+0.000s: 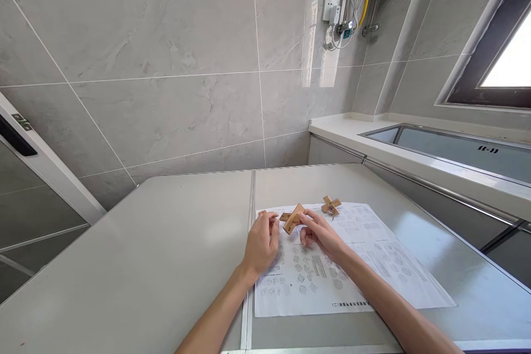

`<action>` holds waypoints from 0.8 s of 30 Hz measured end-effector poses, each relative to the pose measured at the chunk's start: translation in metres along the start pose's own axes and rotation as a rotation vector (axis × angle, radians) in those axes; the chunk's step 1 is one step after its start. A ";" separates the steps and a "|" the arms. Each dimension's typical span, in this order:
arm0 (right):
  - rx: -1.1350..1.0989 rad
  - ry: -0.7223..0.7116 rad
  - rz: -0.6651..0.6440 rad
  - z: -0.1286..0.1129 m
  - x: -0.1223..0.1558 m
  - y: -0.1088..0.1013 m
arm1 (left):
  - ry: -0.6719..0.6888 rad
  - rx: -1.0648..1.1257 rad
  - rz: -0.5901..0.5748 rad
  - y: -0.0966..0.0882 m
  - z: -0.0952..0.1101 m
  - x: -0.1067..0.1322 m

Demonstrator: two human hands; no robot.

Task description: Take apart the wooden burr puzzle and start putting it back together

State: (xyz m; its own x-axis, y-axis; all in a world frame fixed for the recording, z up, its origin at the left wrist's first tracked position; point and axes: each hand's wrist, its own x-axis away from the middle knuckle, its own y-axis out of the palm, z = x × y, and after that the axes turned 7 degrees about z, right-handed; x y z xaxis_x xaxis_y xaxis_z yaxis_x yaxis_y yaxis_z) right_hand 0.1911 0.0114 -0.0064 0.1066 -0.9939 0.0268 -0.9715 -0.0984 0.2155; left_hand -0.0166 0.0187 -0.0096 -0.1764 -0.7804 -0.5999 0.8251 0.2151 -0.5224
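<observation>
A person's right hand (319, 232) pinches a wooden block (293, 219) above a printed sheet (309, 287) on a pale tabletop (191, 243).
Both forearms reach in from the bottom edge, where they are cut off; the right slants across the paper, its grip clamped on the block's near end between thumb and finger. The left hand (264, 239) curls inward just beside it, fingers bent (whether its grip holds anything cannot be told), with a sliver of wood (262, 212) showing past the knuckles. A darker wooden piece (285, 217) lies partly hidden behind the block. A crossed wooden assembly (331, 206) rests at the sheet's far edge. Dark marks on the wood and the sheet's rows of print are too small to read.
</observation>
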 end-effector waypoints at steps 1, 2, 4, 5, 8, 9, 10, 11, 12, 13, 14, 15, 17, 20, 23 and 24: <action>-0.008 -0.001 -0.007 0.000 0.000 -0.001 | 0.012 -0.013 0.028 0.000 0.000 -0.001; -0.012 0.001 -0.017 0.000 0.000 -0.001 | 0.026 -0.029 0.046 -0.001 -0.001 -0.001; -0.007 0.008 -0.052 0.000 0.000 -0.001 | 0.055 -0.063 0.053 -0.001 -0.002 -0.002; -0.002 0.011 -0.073 -0.001 0.001 -0.001 | 0.069 -0.074 0.039 -0.001 -0.003 -0.002; 0.019 0.017 -0.130 -0.003 0.002 -0.001 | 0.109 -0.084 -0.050 -0.001 -0.003 -0.002; 0.025 0.019 -0.140 -0.004 0.003 0.000 | 0.119 -0.084 -0.080 0.000 -0.003 -0.001; 0.029 0.019 -0.146 -0.005 0.003 0.000 | 0.127 -0.083 -0.108 0.000 -0.003 -0.001; 0.032 0.018 -0.152 -0.005 0.004 0.000 | 0.133 -0.082 -0.130 0.000 -0.003 -0.001; 0.032 0.015 -0.157 -0.006 0.004 0.000 | 0.138 -0.080 -0.144 0.000 -0.002 -0.001; 0.031 0.009 -0.161 -0.006 0.005 0.000 | 0.143 -0.079 -0.154 0.000 -0.002 -0.001; 0.033 0.004 -0.168 -0.005 0.005 -0.001 | 0.148 -0.080 -0.162 -0.001 -0.001 -0.001; 0.040 0.001 -0.179 -0.005 0.005 -0.001 | 0.154 -0.082 -0.171 -0.001 -0.001 -0.001; 0.062 0.002 -0.213 -0.003 0.006 -0.001 | 0.170 -0.086 -0.195 -0.002 0.001 -0.001; 0.101 0.005 -0.268 -0.001 0.007 0.000 | 0.183 -0.092 -0.226 -0.002 0.001 -0.001; 0.126 0.007 -0.258 -0.002 0.007 0.002 | 0.192 -0.120 -0.223 -0.001 -0.001 -0.001; 0.130 0.007 -0.252 -0.002 0.007 0.002 | 0.200 -0.130 -0.226 0.000 -0.002 0.000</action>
State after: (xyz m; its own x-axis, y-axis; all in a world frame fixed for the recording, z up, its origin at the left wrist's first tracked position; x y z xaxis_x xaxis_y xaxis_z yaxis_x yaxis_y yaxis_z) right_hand 0.1901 0.0045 -0.0037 0.3489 -0.9371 -0.0049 -0.9333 -0.3480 0.0888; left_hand -0.0175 0.0201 -0.0106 -0.4597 -0.6892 -0.5600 0.6798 0.1326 -0.7213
